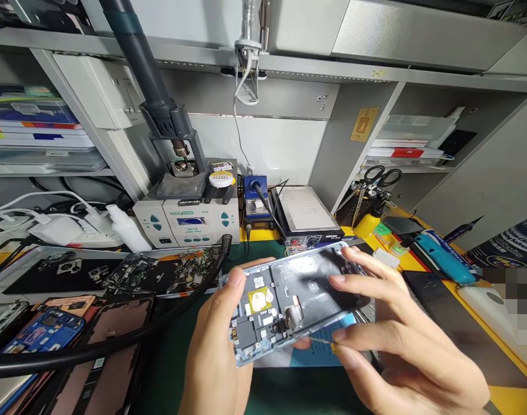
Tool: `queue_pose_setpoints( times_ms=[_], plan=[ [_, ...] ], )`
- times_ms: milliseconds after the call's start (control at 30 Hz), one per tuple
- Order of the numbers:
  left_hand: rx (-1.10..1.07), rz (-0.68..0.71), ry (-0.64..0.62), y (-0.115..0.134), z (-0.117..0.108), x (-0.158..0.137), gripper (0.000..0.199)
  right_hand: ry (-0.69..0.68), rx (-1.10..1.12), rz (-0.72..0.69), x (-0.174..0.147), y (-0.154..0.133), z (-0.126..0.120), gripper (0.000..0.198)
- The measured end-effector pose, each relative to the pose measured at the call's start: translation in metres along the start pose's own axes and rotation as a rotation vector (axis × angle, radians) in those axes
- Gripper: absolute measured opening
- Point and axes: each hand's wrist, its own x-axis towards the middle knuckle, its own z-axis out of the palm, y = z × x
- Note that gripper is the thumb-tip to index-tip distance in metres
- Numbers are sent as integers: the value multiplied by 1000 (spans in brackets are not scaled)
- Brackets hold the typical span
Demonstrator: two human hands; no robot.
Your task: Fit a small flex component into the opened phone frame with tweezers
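An opened phone (281, 311), with its circuit board and empty-looking battery bay showing, is held tilted above the green mat (281, 386). My left hand (220, 328) grips its left end, with the thumb on the top edge and the fingers behind. At the other end is my right hand (402, 328), whose upper fingers rest along the phone's frame and over the bay. Between its thumb and a finger, at the lower edge, it pinches a thin piece with a yellow end (333, 347). A crumpled silvery part (293, 317) sits near the middle of the phone.
Phone parts (51, 346) are stacked at left, below a tray of boards (168, 274). A black hose (160, 325) crosses there. Behind stand a hot-air station (189, 222) and a heating plate (307, 210). At right lie a dark panel (462, 328) and a teal tool (445, 256).
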Motion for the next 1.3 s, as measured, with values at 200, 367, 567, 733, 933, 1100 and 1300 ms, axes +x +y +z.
queue_pose_setpoints(
  times_ms=[200,367,567,733,933,1100,1300],
  plan=[
    [-24,85,263,2,0,15,26,300,-50,115,-4,7,11,28],
    [-171,-30,138,2,4,21,31,264,-205,25,-6,7,15,23],
    [-238,-137,-31,-8,-8,25,39,139,-285,-90,-10,-1,25,19],
    [-287,-105,-72,-8,-10,25,36,2,-206,-170,-9,3,34,18],
    [-239,-186,-38,-6,-10,26,35,-105,-135,-115,-10,6,32,19],
    [-182,-183,-48,-6,-15,27,36,-142,-53,-9,-15,6,32,28],
    [-209,-158,-111,-7,-15,28,37,-173,25,98,-18,10,35,25]
  ],
)
